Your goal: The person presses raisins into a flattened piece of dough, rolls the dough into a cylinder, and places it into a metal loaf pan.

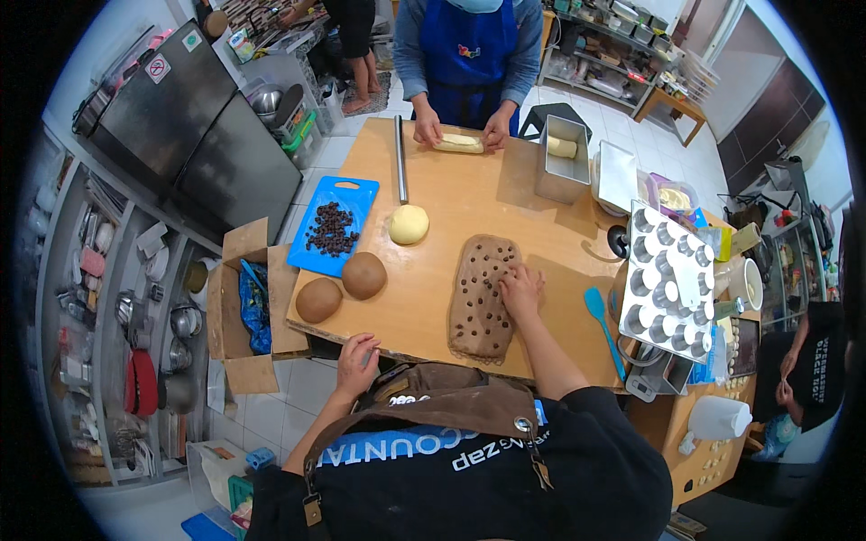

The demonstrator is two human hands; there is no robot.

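Flattened brown dough [483, 298], dotted with chocolate chips, lies on the wooden table [469, 194] before the person. The right hand [521, 290] presses its right edge, fingers spread, grasping nothing. The left hand [357, 358] rests loosely on the table's near edge, unclenched. Two brown dough balls [341, 288] sit left, beside a blue cutting board [333, 225].

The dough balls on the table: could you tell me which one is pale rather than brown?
The yellow dough ball, beside the rolling pin's near end; the two brown balls sit nearer the table's front-left corner.
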